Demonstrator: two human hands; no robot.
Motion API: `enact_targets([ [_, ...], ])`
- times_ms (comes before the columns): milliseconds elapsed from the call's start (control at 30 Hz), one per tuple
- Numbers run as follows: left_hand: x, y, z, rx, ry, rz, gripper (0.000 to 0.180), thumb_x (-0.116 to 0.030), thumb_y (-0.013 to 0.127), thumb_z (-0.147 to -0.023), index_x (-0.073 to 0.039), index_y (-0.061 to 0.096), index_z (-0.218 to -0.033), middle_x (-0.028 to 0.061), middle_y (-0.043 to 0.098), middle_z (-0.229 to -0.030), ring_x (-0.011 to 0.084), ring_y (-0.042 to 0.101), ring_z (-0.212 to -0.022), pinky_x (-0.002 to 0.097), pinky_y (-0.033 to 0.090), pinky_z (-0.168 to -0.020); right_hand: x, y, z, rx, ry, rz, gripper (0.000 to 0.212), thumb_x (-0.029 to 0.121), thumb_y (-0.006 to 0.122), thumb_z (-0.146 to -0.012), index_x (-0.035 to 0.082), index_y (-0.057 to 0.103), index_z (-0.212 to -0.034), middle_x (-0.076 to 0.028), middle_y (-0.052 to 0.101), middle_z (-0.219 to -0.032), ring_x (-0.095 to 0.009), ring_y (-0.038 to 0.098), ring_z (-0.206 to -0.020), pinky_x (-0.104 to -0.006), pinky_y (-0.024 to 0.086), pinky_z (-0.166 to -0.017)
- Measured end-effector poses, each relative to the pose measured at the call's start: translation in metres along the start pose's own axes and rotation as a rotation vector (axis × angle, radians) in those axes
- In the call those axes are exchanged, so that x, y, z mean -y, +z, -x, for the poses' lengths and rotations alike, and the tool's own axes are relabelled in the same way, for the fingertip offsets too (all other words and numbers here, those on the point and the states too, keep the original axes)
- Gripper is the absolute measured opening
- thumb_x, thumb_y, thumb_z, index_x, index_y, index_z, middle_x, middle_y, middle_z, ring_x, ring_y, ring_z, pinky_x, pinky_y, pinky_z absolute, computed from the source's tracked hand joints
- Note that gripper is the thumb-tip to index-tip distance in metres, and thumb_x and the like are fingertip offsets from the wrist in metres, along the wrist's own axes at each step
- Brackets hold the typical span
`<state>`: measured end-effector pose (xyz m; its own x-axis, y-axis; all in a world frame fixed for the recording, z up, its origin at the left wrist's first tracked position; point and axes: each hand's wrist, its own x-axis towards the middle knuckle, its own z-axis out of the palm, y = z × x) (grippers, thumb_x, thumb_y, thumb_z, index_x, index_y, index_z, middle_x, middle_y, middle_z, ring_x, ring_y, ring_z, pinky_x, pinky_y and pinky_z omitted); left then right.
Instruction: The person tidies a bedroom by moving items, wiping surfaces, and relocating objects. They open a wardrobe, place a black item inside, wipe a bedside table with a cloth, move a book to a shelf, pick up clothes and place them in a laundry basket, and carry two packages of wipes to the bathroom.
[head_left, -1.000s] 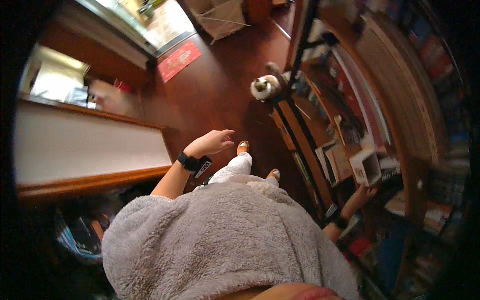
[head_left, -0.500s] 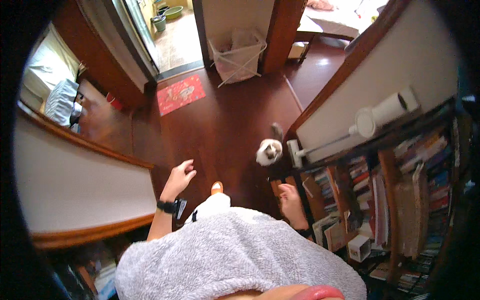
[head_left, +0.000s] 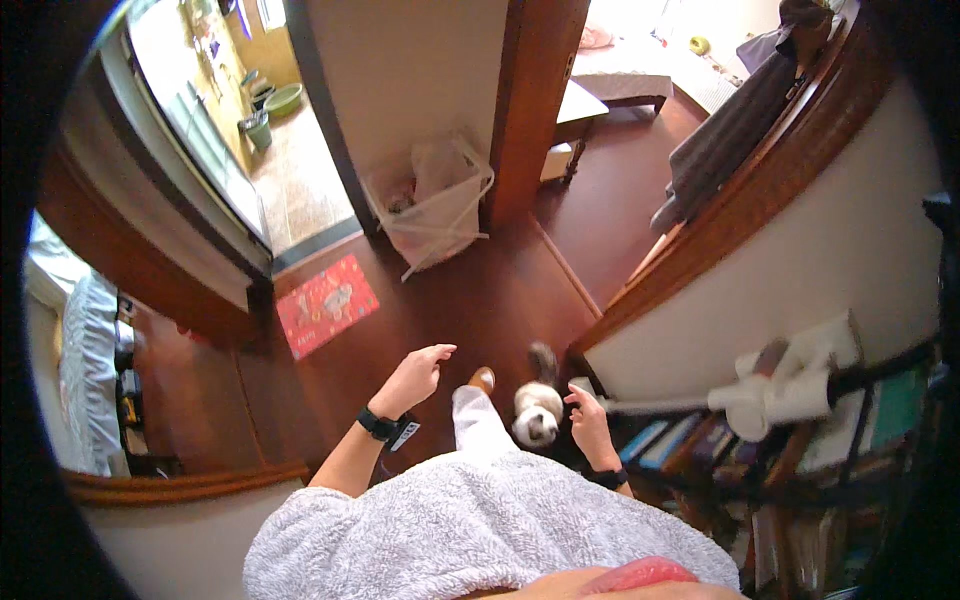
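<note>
My left hand [head_left: 412, 382] hangs in the air over the dark wooden floor, fingers loosely stretched to the right and holding nothing. A dark band with a small device circles that wrist. My right hand [head_left: 590, 425] is also in the air, fingers apart and slightly bent, with nothing in it. Close to its left in the picture, a white and grey-brown cat [head_left: 538, 412] is on the floor, its dark tail pointing away from me. I cannot see the hand touching it. Between my hands, my foot in an orange-brown slipper [head_left: 482, 380] shows below a white trouser leg.
A red patterned mat [head_left: 328, 306] lies before a doorway at the left. Beside it stands a white-framed laundry basket [head_left: 432, 225]. A white stick vacuum [head_left: 770, 400] leans along the right wall above a bookshelf [head_left: 720, 440]. Another doorway shows a bed [head_left: 625, 85].
I have moved forward: the mat, basket and doorways appear nearer. The cat is now closer to my feet, beside my right hand. Both hands have swung slightly, still with nothing in them.
</note>
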<state>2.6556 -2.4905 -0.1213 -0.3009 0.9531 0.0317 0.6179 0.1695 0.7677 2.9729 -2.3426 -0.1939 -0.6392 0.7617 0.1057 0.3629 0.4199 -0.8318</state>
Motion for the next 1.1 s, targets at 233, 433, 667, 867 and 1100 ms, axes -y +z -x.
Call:
enact_targets([
  [233, 0.026, -0.051, -0.197, 0.089, -0.144, -0.043, 0.039, -0.013, 0.060, -0.088, 0.000, 0.055, -0.125, 0.0209, 0.054, -0.130, 0.0269, 0.065, -0.094, 0.0334, 0.052, -0.084, -0.016, -0.025, -0.260, -0.016, -0.082, -0.147, 0.030, -0.001, 0.059, -0.084, -0.001, 0.060, -0.114, -0.020, 0.064, -0.089, -0.027, 0.066, -0.079, -0.0317, 0.053, -0.068],
  [433, 0.083, -0.085, -0.332, 0.225, -0.610, 0.059, 0.056, -0.026, 0.061, -0.089, 0.000, 0.045, -0.136, 0.0161, 0.065, -0.115, 0.0203, 0.069, -0.078, 0.0331, 0.052, -0.077, 0.001, -0.066, -0.477, -0.096, -0.122, -0.410, 0.032, -0.001, 0.060, -0.088, 0.003, 0.057, -0.120, -0.014, 0.063, -0.090, -0.019, 0.061, -0.069, -0.0266, 0.052, -0.063],
  [667, 0.081, -0.038, -0.663, 0.317, -0.332, 0.393, 0.046, -0.022, 0.061, -0.093, 0.003, 0.048, -0.130, 0.0071, 0.066, -0.097, 0.0111, 0.061, -0.081, 0.0259, 0.051, -0.070, -0.073, -0.167, -0.688, -0.196, -0.215, -0.145, 0.040, -0.011, 0.050, -0.085, 0.004, 0.058, -0.121, -0.009, 0.055, -0.116, -0.016, 0.059, -0.079, -0.0253, 0.052, -0.070],
  [867, -0.038, 0.095, -0.946, 0.459, 0.241, 0.492, 0.042, 0.009, 0.049, -0.083, -0.006, 0.058, -0.121, 0.0043, 0.061, -0.116, 0.0112, 0.058, -0.098, 0.0262, 0.051, -0.079, -0.147, -0.252, -0.779, -0.336, 0.211, -0.353, 0.035, -0.002, 0.059, -0.086, -0.001, 0.056, -0.122, -0.009, 0.064, -0.096, -0.015, 0.062, -0.083, -0.0271, 0.052, -0.078],
  [1100, -0.122, 0.229, -1.187, 0.552, 0.306, 0.631, 0.044, -0.014, 0.059, -0.092, -0.005, 0.047, -0.133, 0.0104, 0.056, -0.125, 0.0177, 0.056, -0.109, 0.0315, 0.046, -0.094, -0.296, -0.364, -0.925, -0.749, 0.308, -0.603, 0.044, -0.007, 0.046, -0.089, 0.001, 0.044, -0.133, -0.006, 0.055, -0.102, -0.010, 0.055, -0.071, -0.0236, 0.052, -0.062],
])
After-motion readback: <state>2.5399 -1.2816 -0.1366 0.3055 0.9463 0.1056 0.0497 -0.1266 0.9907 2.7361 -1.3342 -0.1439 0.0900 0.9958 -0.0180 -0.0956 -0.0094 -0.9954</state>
